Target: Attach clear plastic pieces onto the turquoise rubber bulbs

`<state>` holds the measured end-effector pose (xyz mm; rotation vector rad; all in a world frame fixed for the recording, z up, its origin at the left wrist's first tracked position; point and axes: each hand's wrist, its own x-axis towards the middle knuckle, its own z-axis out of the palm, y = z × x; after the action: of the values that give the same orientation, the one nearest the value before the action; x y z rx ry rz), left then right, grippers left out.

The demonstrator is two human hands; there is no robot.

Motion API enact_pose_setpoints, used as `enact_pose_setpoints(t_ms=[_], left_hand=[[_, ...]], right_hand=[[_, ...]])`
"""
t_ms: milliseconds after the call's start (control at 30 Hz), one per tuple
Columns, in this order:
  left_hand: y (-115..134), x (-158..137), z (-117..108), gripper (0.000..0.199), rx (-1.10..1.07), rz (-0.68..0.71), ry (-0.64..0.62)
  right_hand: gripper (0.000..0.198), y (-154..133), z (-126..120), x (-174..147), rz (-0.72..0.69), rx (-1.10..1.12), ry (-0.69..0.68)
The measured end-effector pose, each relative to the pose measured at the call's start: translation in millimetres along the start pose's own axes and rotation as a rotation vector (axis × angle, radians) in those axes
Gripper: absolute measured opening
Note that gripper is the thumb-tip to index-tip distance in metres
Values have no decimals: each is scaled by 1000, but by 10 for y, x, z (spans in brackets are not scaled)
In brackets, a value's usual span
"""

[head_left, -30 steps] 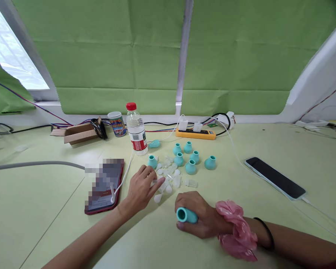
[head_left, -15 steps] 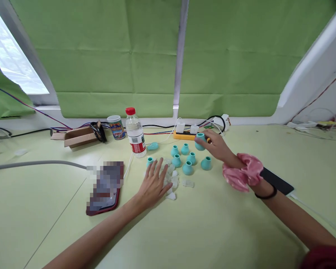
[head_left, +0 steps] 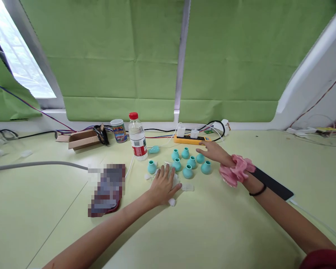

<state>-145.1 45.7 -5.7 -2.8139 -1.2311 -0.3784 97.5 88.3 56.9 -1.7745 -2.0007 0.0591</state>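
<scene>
A: Left to right. Cardboard box (head_left: pixel 82 139) and tin can (head_left: pixel 119 130) at the back of the surface (head_left: pixel 218 228); water bottle (head_left: pixel 137 136) just right of the can; a red-cased phone (head_left: pixel 108 190) at about eight o'clock from the bottle.

B: And the left hand (head_left: pixel 164 184)?

A: Flat, palm down, on the heap of clear plastic bits (head_left: pixel 175 182). Its fingers (head_left: pixel 166 172) are spread, closed on nothing that I can see. A second ago they were picking at that heap; now they only lie across it.

B: The right hand (head_left: pixel 214 152)?

A: That's the real change. A second ago it lay near the body gripping a teal cup; half a second ago it carried the cup out. Now the cup stands with the teal cups (head_left: pixel 188 163), its likely one (head_left: pixel 200 158) at seven o'clock from the hand. Fingers loose, apart, touching or just over it; I cannot tell which.

B: So?

A: One more cup set down, I judge. Yellow power strip (head_left: pixel 190 139) at eleven o'clock from that hand; pink scrunchie (head_left: pixel 236 170) on the wrist.
</scene>
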Motion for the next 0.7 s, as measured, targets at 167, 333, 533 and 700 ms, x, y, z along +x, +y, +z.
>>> enact_pose_setpoints(t_ms=[167, 333, 533, 700], left_hand=[[-110, -331, -108, 57, 45, 37, 64], [-227, -704, -39, 57, 89, -44, 73], [-253, -728, 41, 54, -55, -79, 4], [-223, -617, -82, 49, -202, 11, 88]], right_hand=[[44, -632, 77, -791, -447, 120, 231], [54, -883, 430, -1174, -705, -4, -115], [56, -939, 697, -845, -682, -7, -122], [58, -1016, 831, -628, -656, -11, -115]])
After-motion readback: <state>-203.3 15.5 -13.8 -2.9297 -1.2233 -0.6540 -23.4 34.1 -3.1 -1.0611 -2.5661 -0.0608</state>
